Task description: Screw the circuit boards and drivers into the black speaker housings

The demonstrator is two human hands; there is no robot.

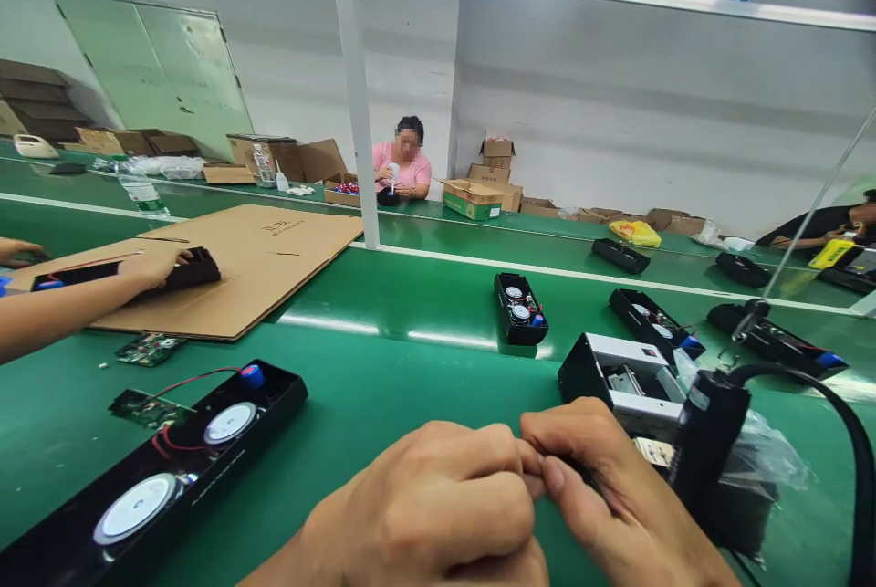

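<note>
My left hand [438, 500] and my right hand [602, 487] meet at the bottom centre, fingers pinched together on a small dark part [571, 468] that is mostly hidden between them. To their left lies a long black speaker housing [157, 477] with two round white drivers, a blue capacitor and red wires. A green circuit board [147, 407] rests beside it. Just right of my right hand hangs a black power screwdriver [708, 436] on a thick cable.
A black and silver box [626, 377] sits behind my hands. Several more black housings [521, 307] lie along the green conveyor belt [383, 359]. A co-worker's hand [154, 266] presses a housing on cardboard [253, 267] at left. Another person sits beyond a white post [356, 94].
</note>
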